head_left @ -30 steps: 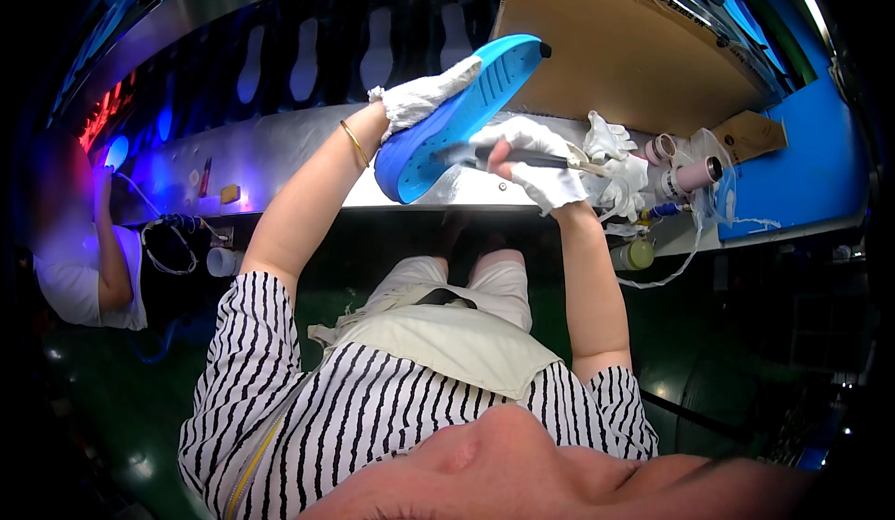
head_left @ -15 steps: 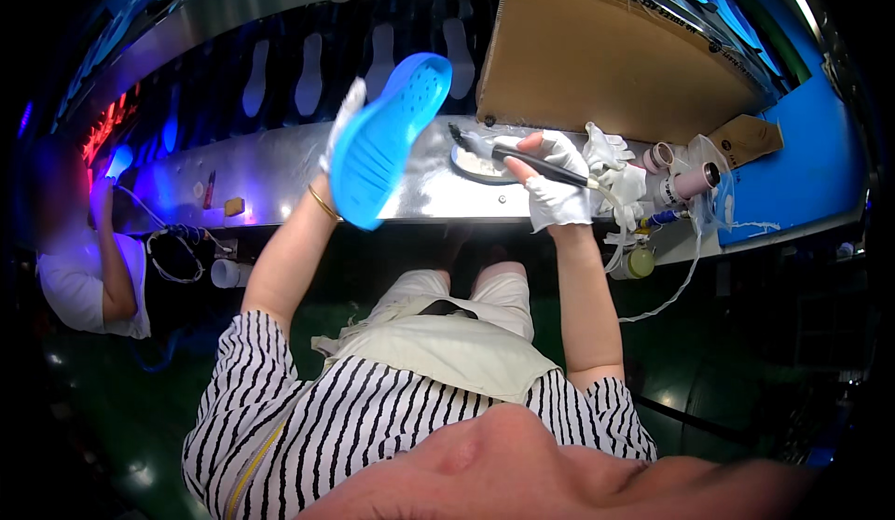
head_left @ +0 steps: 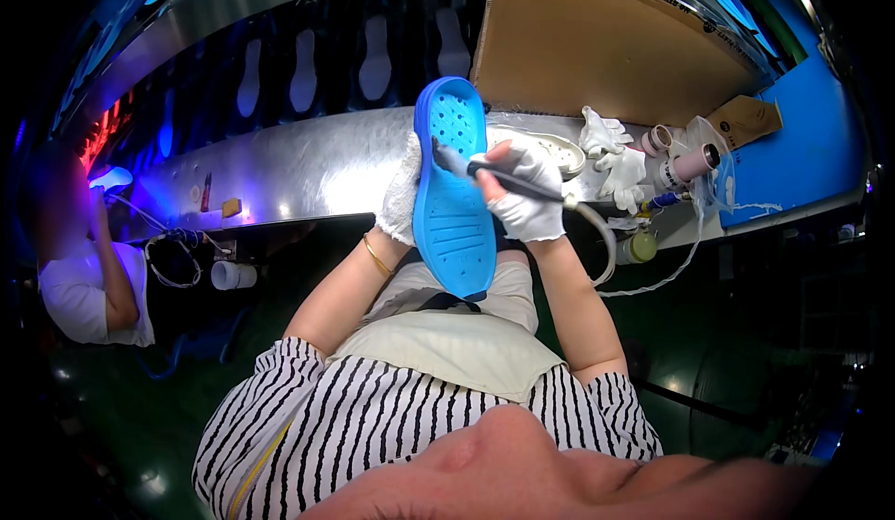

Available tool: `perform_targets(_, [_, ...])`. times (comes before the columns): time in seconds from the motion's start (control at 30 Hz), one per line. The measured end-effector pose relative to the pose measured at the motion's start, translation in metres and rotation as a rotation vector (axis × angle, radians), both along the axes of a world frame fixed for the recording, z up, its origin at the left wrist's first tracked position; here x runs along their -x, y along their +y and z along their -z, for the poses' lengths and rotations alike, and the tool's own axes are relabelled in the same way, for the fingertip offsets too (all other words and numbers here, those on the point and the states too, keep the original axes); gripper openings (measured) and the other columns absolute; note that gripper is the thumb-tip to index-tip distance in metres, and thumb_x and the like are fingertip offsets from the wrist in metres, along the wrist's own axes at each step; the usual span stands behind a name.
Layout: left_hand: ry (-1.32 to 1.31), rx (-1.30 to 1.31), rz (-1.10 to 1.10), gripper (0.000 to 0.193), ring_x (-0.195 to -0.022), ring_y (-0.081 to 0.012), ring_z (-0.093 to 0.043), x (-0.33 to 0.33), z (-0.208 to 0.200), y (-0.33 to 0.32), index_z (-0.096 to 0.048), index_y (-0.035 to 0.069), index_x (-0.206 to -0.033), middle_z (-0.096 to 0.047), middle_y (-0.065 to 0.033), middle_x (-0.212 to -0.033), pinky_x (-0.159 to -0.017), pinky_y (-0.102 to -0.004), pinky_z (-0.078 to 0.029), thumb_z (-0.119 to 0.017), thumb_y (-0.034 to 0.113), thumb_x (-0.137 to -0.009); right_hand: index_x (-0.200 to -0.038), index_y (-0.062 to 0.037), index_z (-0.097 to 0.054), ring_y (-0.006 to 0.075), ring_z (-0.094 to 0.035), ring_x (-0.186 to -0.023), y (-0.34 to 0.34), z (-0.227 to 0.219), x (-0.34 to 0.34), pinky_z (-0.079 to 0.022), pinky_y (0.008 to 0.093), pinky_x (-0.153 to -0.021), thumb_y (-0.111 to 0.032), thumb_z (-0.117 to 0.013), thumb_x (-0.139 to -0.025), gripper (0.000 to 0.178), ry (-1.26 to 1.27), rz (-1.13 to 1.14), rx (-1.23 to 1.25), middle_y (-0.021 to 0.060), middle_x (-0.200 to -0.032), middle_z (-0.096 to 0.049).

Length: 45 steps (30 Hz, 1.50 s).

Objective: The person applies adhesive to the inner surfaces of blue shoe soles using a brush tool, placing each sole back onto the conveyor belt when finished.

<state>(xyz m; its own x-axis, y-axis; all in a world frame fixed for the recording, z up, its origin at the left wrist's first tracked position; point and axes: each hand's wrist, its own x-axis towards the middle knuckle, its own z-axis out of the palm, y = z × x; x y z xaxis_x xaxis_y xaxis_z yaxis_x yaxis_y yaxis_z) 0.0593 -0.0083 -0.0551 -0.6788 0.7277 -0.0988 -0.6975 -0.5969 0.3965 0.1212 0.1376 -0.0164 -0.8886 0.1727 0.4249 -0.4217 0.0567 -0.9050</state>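
Note:
My left hand, in a white glove, is closed on the left edge of a blue shoe sole. The sole is upright lengthwise, its hollow inner side facing me, with small holes at the far end and ridges across the near half. Black-handled and joined to a pale hose, a brush is gripped in my right hand, whose white glove leaves some fingertips bare. The dark bristles meet or hover over the sole's inner left side; contact cannot be made out. Beyond my right hand a whitish sole lies on the bench, partly hidden.
On the metal bench are loose white gloves, a pink bottle and a yellow block. A cardboard sheet stands behind. Soles line a dark conveyor. A co-worker sits at left.
My left hand has brought the blue sole right and nearer, turning it more upright. The brush in my right hand has moved slightly nearer and left, over the sole.

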Motion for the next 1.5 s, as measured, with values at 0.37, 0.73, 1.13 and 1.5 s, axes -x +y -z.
perform_targets(0.37, [0.061, 0.043, -0.065, 0.079, -0.109, -0.0281, -0.053, 0.021, 0.001, -0.002, -0.037, 0.008, -0.133, -0.051, -0.0152, -0.122, -0.093, -0.0430, -0.046, -0.040, 0.068, -0.083, -0.098, -0.0020, -0.057, 0.0109, -0.062, -0.076, -0.008, 0.015, -0.006, -0.050, 0.0241, -0.071, 0.005, -0.068, -0.072, 0.028, 0.138, 0.063, -0.227, 0.0067, -0.083, -0.065])
perform_targets(0.73, [0.031, -0.148, 0.003, 0.072, -0.104, -0.0304, -0.055, 0.021, -0.032, -0.004, -0.041, 0.009, -0.131, -0.053, -0.0147, -0.118, -0.089, -0.0461, -0.048, -0.042, 0.064, -0.085, -0.089, -0.0034, -0.058, 0.0084, -0.059, -0.071, 0.012, -0.004, 0.010, -0.048, 0.0216, -0.065, 0.001, -0.068, -0.077, 0.016, 0.139, 0.095, -0.212, 0.0044, -0.081, -0.064])
perform_targets(1.13, [0.238, -0.069, -0.057, 0.091, -0.122, -0.0330, -0.043, 0.014, -0.029, 0.003, -0.029, 0.009, -0.140, -0.037, -0.0165, -0.139, -0.103, -0.0465, -0.035, -0.039, 0.074, -0.078, -0.085, -0.0017, -0.057, 0.0114, -0.058, -0.068, -0.006, -0.006, -0.017, -0.047, 0.0246, -0.062, 0.000, -0.063, -0.079, 0.008, -0.053, -0.048, 0.133, 0.0080, -0.080, -0.060])
perform_targets(1.5, [0.223, -0.191, -0.121, 0.078, -0.115, -0.0319, -0.049, 0.023, -0.035, -0.001, -0.036, 0.006, -0.135, -0.045, -0.0163, -0.132, -0.099, -0.0465, -0.039, -0.049, 0.061, -0.082, -0.084, -0.0011, -0.059, 0.0156, -0.060, -0.080, -0.008, 0.003, -0.015, -0.048, 0.0284, -0.074, 0.001, -0.063, -0.076, 0.008, -0.183, -0.148, 0.380, 0.0109, -0.088, -0.063])
